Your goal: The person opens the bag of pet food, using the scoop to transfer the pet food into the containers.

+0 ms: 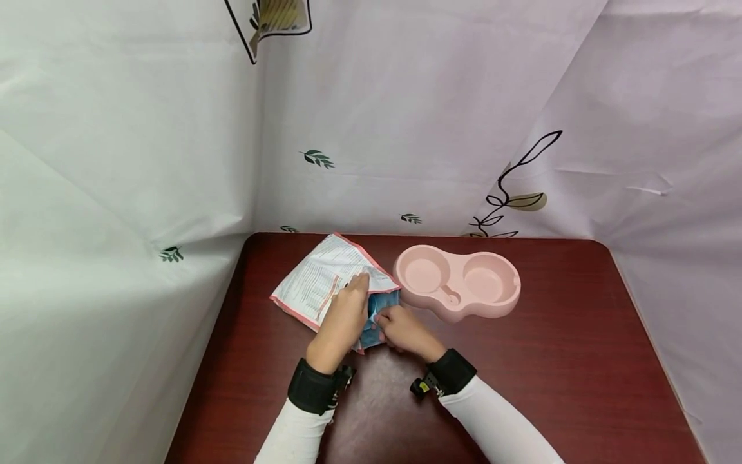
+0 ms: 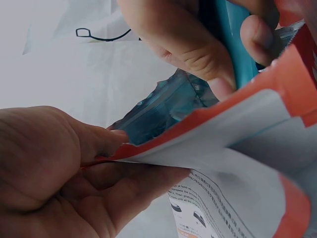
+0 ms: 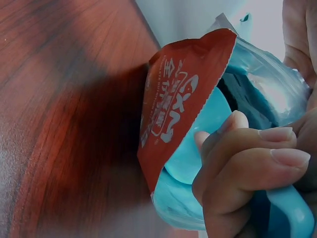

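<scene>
A white, red-edged printed pouch [image 1: 310, 277] lies on the table with its mouth toward the right hand. My left hand [image 1: 346, 309] reaches over it and pinches the red rim [image 2: 198, 119] of the mouth between thumb and fingers, holding it apart. My right hand [image 1: 404, 330] is at the mouth and grips the handle of a light blue scoop [image 3: 292, 210]. The scoop's rounded head [image 3: 185, 156] sits inside the mouth, partly hidden by the pouch's red front [image 3: 171, 89]. Inside, the lining looks shiny and bluish; the contents are hidden.
A pink double bowl [image 1: 458, 263] with two round hollows stands right of the pouch, close to its corner. The dark red wooden table [image 1: 556, 348] ends at a white patterned cloth [image 1: 359, 116] behind and at the sides.
</scene>
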`<state>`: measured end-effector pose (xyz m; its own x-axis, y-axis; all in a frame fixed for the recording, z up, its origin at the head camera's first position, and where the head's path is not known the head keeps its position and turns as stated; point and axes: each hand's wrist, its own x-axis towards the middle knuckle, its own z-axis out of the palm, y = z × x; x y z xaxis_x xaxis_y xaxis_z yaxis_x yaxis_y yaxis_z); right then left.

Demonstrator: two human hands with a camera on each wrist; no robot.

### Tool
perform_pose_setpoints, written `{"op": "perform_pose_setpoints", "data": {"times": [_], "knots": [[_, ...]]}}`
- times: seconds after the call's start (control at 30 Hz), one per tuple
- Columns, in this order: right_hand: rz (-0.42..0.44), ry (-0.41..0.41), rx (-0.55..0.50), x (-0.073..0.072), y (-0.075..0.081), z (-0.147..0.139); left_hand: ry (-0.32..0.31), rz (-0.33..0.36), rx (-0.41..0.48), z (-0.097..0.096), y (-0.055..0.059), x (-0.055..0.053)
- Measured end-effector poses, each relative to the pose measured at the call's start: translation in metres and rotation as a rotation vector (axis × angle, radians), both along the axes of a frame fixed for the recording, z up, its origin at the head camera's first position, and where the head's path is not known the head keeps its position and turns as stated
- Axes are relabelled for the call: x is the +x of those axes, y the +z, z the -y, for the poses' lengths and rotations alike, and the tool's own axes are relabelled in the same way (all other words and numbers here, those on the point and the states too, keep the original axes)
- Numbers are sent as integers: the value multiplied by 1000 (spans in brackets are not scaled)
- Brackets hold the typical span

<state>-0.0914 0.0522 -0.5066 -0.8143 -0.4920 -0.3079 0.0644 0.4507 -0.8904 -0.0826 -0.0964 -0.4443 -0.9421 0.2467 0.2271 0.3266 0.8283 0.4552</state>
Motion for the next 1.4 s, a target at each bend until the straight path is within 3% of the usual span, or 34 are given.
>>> {"op": "perform_pose_setpoints", "data": {"times": [0.33,0.6,0.77,0.97,1.13,1.3,1.4], "knots": [[-14,-31,-5,1,-9,2,11,20,10,0,-2,-1],[-256,-48,-9,10,-33,-8,1,21,26,2,-1,-3],[-233,-116,-146,16,-45,-13,1,-9,39,2,0,-4],[-250,-125,-172,18,-50,-13,5,-15,44,3,-2,-6],[-172,-103,-197,18,-47,-15,-2,-12,26,5,-1,-7],[-1,-48,-246,22,-29,-29,-7,12,21,12,6,-12],[47,-21,-262,25,-15,-43,-15,44,51,16,10,-16]]}}
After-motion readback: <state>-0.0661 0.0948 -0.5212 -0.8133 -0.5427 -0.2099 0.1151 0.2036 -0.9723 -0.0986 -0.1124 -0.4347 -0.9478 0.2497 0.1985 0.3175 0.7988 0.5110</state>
